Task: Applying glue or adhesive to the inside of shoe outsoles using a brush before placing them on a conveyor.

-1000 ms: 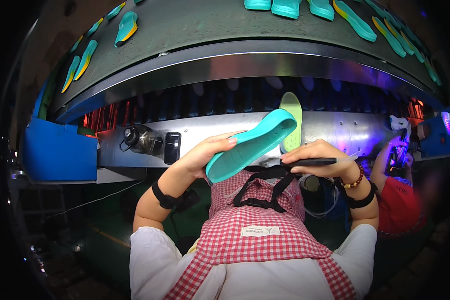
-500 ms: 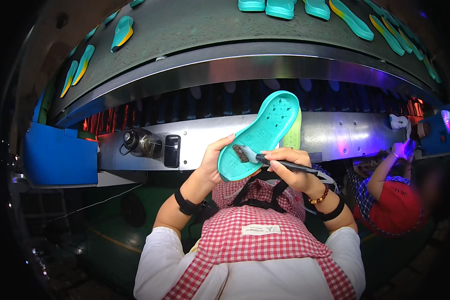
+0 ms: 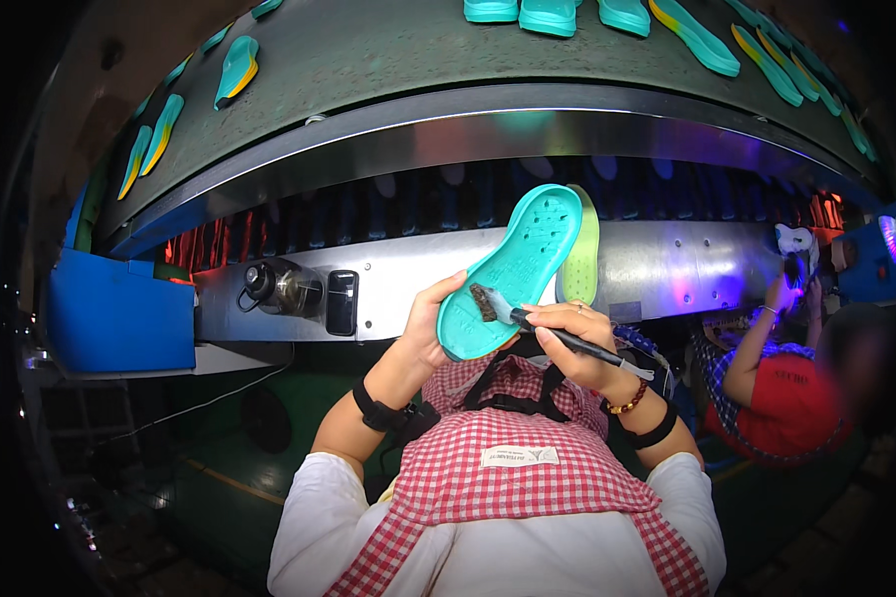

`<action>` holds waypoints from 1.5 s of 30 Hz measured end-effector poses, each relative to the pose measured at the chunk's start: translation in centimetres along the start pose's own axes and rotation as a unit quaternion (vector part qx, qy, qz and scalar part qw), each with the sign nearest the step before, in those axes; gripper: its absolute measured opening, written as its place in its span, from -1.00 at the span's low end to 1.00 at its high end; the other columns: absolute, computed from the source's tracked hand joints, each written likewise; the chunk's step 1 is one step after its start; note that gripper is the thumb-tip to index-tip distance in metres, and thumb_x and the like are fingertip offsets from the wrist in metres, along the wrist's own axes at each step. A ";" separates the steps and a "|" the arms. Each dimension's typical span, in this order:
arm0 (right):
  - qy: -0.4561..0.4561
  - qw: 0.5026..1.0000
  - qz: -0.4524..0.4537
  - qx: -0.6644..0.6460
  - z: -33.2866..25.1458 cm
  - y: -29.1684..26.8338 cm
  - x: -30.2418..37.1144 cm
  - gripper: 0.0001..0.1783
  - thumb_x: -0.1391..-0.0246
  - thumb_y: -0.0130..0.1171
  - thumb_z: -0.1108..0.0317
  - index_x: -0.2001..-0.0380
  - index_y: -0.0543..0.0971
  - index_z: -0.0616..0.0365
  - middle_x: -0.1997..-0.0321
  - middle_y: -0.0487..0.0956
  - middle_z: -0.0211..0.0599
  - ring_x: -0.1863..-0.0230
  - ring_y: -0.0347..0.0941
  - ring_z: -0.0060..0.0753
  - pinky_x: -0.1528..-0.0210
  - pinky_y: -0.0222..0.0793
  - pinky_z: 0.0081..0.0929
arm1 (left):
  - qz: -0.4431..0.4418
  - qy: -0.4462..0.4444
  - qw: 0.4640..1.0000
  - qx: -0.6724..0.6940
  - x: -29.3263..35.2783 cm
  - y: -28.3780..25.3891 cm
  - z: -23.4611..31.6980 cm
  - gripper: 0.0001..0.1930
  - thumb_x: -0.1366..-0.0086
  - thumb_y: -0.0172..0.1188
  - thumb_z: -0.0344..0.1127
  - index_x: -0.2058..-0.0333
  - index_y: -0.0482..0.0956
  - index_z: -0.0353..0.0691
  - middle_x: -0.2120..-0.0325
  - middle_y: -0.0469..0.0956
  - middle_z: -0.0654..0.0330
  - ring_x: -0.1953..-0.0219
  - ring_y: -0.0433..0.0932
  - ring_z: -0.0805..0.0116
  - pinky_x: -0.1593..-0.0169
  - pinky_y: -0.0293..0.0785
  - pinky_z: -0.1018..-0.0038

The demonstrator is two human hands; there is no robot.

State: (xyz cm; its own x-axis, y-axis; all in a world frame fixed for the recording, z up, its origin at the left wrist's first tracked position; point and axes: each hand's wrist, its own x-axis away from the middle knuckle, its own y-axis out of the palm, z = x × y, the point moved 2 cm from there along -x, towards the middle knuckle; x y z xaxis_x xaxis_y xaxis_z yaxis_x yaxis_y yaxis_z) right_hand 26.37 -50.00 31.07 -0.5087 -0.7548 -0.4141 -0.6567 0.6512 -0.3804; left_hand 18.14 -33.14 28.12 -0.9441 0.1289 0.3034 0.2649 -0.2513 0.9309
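Note:
A teal shoe sole (image 3: 516,257), pierced by small holes near its toe end, is tilted in front of me. My left hand (image 3: 424,320) is closed on the left edge of its heel. In my right hand (image 3: 585,338) is a brush (image 3: 516,315) with a black handle, its fingers wrapped round it. The dark bristle tips touch the inner face of the heel, while the bristle base looks pale. Behind the teal sole a lime-green sole (image 3: 584,257) shows on the metal ledge, partly covered.
The metal ledge (image 3: 403,267) bears a dark bottle (image 3: 284,287) and a black phone-like slab (image 3: 341,302). Beyond it runs a conveyor belt (image 3: 368,50) carrying several teal and yellow soles (image 3: 237,72). To the right a co-worker in red (image 3: 788,403) handles a pale piece (image 3: 794,241).
The teal sole has shifted slightly left and turned, uncovering more of the lime-green one. The brush still touches its heel. Soles on the belt have slid slightly left. The co-worker's hands have moved.

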 end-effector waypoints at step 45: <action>0.014 0.984 0.113 0.137 4.9 -0.7 -1.7 -0.81 0.16 0.13 0.52 0.37 0.55 0.28 0.31 0.56 -0.04 0.30 0.49 -0.14 0.22 0.37 -0.41 | 0.080 0.023 0.995 -0.049 1.2 -0.9 -1.5 -0.53 -0.22 -0.08 -0.19 -0.05 0.21 -0.33 0.09 0.39 -0.06 0.10 0.46 0.08 0.07 0.44 0.15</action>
State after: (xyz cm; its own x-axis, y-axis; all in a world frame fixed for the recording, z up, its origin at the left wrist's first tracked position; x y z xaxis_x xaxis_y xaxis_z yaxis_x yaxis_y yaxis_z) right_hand 30.45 -48.78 27.95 -0.6420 -0.5880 -0.4920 -0.3520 0.7961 -0.4922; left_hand 16.49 -34.18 27.33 -0.8997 0.0368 0.4349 0.3944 -0.3580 0.8463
